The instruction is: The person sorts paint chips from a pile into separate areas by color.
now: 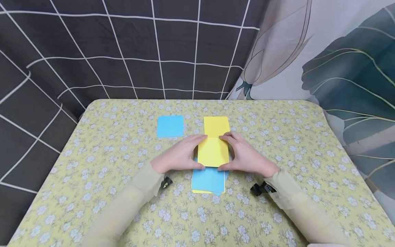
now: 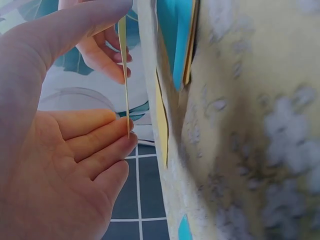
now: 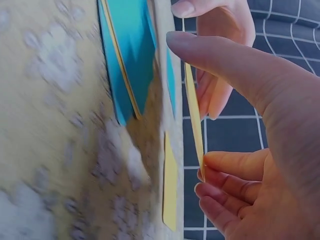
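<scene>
My left hand [image 1: 180, 154] and right hand [image 1: 247, 154] hold a square yellow card [image 1: 213, 152] between them, thumbs at its near corners and fingers at its far ones. Both wrist views show this card edge-on, thin and raised off the tabletop. Below it, nearer my body, lies a loose pile of blue and yellow cards [image 1: 208, 180] with a blue one on top, its edges uneven. Just beyond the held card another yellow card [image 1: 216, 126] lies flat, its near edge overlapped in the head view. To its left is a single blue card [image 1: 170, 126].
A yellow flowered cloth [image 1: 117, 164] covers the table. Behind it hangs a dark curtain with a white grid [image 1: 135, 44], and a leaf-patterned curtain [image 1: 348, 79] hangs on the right. Dark straps [image 1: 262, 188] sit at my wrists.
</scene>
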`<action>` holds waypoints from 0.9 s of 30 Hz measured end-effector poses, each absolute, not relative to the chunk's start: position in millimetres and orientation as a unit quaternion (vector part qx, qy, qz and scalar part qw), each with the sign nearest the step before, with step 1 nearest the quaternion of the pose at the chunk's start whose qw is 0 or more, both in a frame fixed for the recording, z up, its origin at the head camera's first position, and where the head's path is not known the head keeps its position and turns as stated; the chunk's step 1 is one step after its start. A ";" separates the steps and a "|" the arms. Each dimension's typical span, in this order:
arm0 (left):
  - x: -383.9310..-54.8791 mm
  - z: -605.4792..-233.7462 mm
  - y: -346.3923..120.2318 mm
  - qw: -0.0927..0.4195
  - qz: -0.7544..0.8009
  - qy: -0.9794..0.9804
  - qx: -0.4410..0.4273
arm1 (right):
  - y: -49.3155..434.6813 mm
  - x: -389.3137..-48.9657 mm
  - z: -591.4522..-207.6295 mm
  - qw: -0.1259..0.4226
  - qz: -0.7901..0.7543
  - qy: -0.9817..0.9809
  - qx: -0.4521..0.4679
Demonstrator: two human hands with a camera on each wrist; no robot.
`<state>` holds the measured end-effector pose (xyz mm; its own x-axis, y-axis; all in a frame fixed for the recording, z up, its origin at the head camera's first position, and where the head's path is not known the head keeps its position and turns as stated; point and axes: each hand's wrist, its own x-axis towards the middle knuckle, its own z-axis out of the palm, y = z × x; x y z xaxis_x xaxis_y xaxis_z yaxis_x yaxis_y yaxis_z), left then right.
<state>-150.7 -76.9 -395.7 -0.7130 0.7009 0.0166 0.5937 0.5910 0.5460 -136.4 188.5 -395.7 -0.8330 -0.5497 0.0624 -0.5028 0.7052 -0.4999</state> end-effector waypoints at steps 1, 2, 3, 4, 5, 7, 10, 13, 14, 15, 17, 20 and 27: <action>-153.3 -395.2 -76.0 0.099 0.266 0.887 0.363 | 189.0 -139.2 -395.2 0.043 -0.259 0.922 -0.286; -155.9 -395.0 -75.2 0.096 0.265 0.888 0.363 | 189.5 -141.8 -394.6 0.040 -0.260 0.921 -0.286; -158.6 -394.6 -74.2 0.094 0.266 0.889 0.361 | 189.9 -144.6 -393.7 0.039 -0.262 0.921 -0.286; -161.4 -394.3 -73.4 0.092 0.267 0.889 0.360 | 190.1 -147.1 -392.5 0.040 -0.265 0.921 -0.283; -164.2 -394.0 -72.7 0.089 0.267 0.890 0.359 | 190.3 -149.6 -391.0 0.039 -0.267 0.921 -0.282; -170.3 -393.0 -71.4 0.089 0.269 0.890 0.357 | 190.7 -154.6 -387.8 0.038 -0.267 0.922 -0.278; -178.9 -389.7 -69.3 0.088 0.269 0.892 0.354 | 190.9 -162.3 -383.2 0.034 -0.266 0.925 -0.271; -187.7 -385.1 -66.8 0.086 0.266 0.894 0.350 | 191.6 -170.7 -378.3 0.019 -0.263 0.927 -0.267; -190.6 -383.5 -66.0 0.085 0.269 0.894 0.349 | 192.0 -173.6 -376.6 0.015 -0.263 0.927 -0.267; -194.1 -382.4 -65.1 0.082 0.270 0.893 0.349 | 192.2 -176.4 -374.6 0.011 -0.265 0.926 -0.267; -201.1 -379.9 -63.4 0.078 0.274 0.892 0.350 | 192.9 -181.9 -370.9 0.007 -0.269 0.926 -0.265; -211.7 -375.0 -60.8 0.073 0.276 0.892 0.350 | 194.1 -190.1 -366.0 0.004 -0.277 0.925 -0.260; -232.3 -362.0 -55.2 0.081 0.270 0.901 0.330 | 194.8 -208.3 -357.6 0.003 -0.285 0.926 -0.246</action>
<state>-232.3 -55.2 -362.0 -0.7685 0.6390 0.0319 0.5510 0.6356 0.5408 -208.3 194.8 -357.6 -0.8786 -0.4584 0.1343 -0.4547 0.7166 -0.5289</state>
